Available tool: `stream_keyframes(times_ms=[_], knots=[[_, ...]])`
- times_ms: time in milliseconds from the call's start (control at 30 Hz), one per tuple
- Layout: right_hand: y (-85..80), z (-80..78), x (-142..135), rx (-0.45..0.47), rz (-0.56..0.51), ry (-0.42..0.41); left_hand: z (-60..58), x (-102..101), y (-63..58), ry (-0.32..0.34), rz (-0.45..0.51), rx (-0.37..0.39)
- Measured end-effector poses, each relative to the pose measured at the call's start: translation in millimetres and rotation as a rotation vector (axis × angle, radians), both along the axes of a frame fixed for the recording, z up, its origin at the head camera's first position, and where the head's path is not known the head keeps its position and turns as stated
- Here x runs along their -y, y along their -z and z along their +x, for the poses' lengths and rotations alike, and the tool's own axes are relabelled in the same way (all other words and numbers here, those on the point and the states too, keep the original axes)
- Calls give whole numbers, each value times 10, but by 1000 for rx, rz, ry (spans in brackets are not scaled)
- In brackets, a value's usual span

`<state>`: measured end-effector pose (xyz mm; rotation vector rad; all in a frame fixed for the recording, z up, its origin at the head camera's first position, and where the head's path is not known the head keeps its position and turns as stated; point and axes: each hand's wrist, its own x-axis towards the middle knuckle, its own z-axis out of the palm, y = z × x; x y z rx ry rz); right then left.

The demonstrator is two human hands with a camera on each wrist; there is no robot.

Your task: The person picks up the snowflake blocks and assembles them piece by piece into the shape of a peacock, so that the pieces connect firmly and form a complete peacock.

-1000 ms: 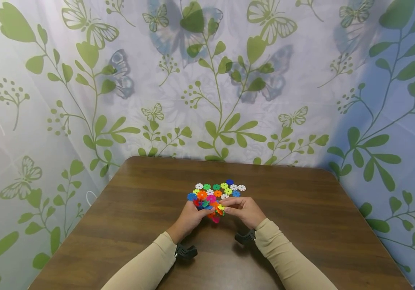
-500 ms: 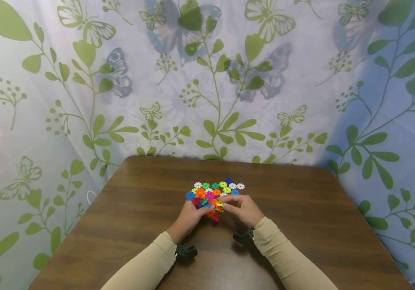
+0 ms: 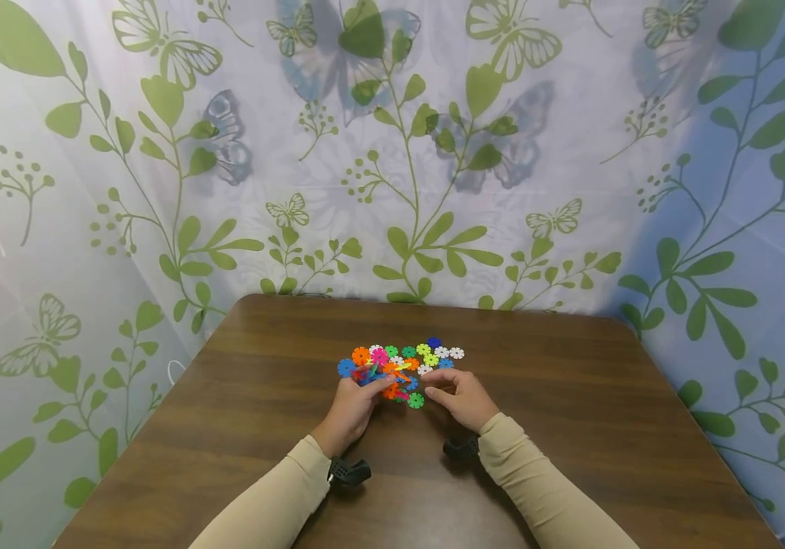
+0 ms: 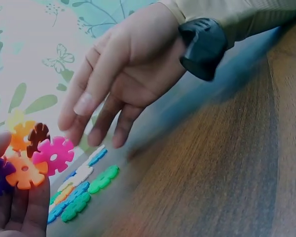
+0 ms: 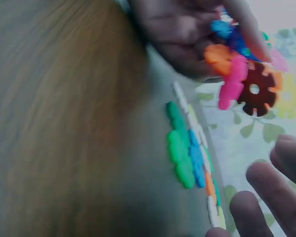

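My left hand (image 3: 350,406) grips a cluster of interlocked flower-shaped plastic discs (image 4: 32,174), with orange, pink, brown, yellow and dark blue pieces showing. In the head view its thumb lies over the cluster, hiding part of it. Just to the right, my right hand (image 3: 466,400) is apart from the cluster, its fingers loosely bent and nothing between them. The right wrist view shows the brown disc (image 5: 262,101) and pink disc (image 5: 233,83) joined at angles, below the left palm. A loose green disc (image 3: 416,400) lies flat on the table between the hands.
Beyond the hands, several loose flower discs in white, green, yellow, orange and blue lie flat, among them a dark blue disc (image 3: 434,342) at the back. The brown wooden table (image 3: 543,358) meets a patterned curtain (image 3: 392,229). Black devices sit at both wrists.
My right hand has let go of the yellow part of the cluster. The left hand has shifted slightly left and turned the cluster, uncovering the green and blue discs on the table.
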<state>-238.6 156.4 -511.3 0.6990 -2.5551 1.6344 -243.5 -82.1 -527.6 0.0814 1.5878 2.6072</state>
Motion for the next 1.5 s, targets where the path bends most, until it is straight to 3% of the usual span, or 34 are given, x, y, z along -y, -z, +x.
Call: stream_keyframes(times_ms=[133, 400, 667, 967, 1133, 1500], knots=[[32, -8, 25, -98, 128, -49, -10, 1, -28, -23, 30, 28], [27, 3, 97, -152, 340, -117, -12, 4, -50, -26, 50, 30], [-2, 21, 124, -261, 412, -95, 1, 20, -44, 1, 39, 13], [36, 11, 56, -212, 330, -42, 19, 23, -6, 42, -12, -14], [79, 6, -17, -150, 238, 7, 30, 13, 0, 57, -36, -16], [90, -112, -102, -37, -12, 25, 34, -10, -15, 53, -90, -64]])
